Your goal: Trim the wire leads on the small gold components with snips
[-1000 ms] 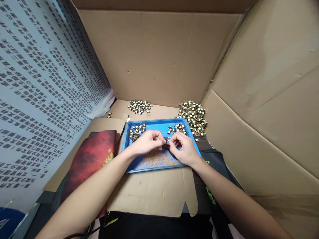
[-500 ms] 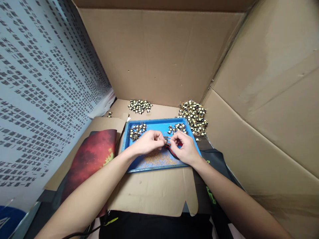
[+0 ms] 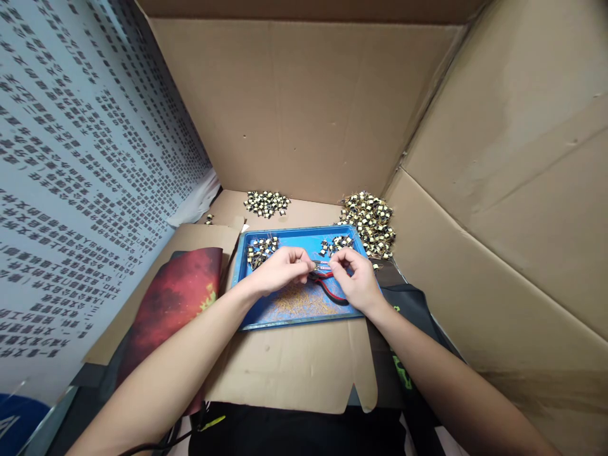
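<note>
Left hand (image 3: pixel 280 269) fingers pinch a small part; right hand (image 3: pixel 356 282) grips red cutters (image 3: pixel 327 288) over the blue tray (image 3: pixel 294 239), parts piled beyond the fingers.

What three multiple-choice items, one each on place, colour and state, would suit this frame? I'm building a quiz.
1. Where is the big pile of parts? A right of the tray B on the red mat C in the left hand
2. What colour is the tray? A green B blue C white
3. What does the right hand hold? A nothing B a cup C red cutters

A: the pile lies past the tray's right rim. B: its rim and floor are blue. C: red handles stick out from the fingers, beside the left hand.
</note>
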The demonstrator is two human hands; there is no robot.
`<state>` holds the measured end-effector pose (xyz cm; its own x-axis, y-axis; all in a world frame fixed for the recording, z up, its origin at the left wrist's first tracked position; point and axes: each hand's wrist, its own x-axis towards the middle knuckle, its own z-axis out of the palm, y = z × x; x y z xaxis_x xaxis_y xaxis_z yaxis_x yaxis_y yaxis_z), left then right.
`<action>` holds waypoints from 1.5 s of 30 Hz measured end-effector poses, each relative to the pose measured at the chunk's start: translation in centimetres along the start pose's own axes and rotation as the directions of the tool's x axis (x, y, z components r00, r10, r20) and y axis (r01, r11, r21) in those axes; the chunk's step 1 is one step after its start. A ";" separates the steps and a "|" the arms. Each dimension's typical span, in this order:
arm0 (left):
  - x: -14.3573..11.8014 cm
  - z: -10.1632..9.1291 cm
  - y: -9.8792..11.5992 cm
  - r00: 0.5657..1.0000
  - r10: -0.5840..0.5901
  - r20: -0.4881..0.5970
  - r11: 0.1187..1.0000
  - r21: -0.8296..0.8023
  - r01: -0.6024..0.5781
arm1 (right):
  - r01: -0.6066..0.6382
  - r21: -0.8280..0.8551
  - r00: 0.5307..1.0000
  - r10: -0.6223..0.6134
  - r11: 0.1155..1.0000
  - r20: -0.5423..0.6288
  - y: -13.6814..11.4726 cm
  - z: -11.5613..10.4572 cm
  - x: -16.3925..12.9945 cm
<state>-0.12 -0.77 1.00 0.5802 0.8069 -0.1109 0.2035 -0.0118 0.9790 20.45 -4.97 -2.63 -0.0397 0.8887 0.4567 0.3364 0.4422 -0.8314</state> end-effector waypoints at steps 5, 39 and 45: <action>0.1 -0.3 -0.4 1.000 0.017 -0.011 1.000 -0.025 -0.017 | -0.086 0.113 0.996 0.082 0.990 0.043 0.5 -0.1 0.1; -0.1 -0.2 -0.3 0.989 0.019 0.145 0.991 -0.132 0.000 | -0.172 0.238 0.971 0.123 0.956 0.207 -0.3 0.4 -0.1; -0.1 -0.1 -0.4 0.987 -0.075 0.139 0.980 -0.175 0.099 | 0.192 -0.067 0.980 -0.187 0.979 0.063 -0.9 0.2 -0.4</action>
<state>-0.38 -0.77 0.65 0.6674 0.7154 -0.2067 0.1186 0.1719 0.9780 20.02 -5.74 -2.12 -0.1614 0.7959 0.5835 0.3847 0.5952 -0.7055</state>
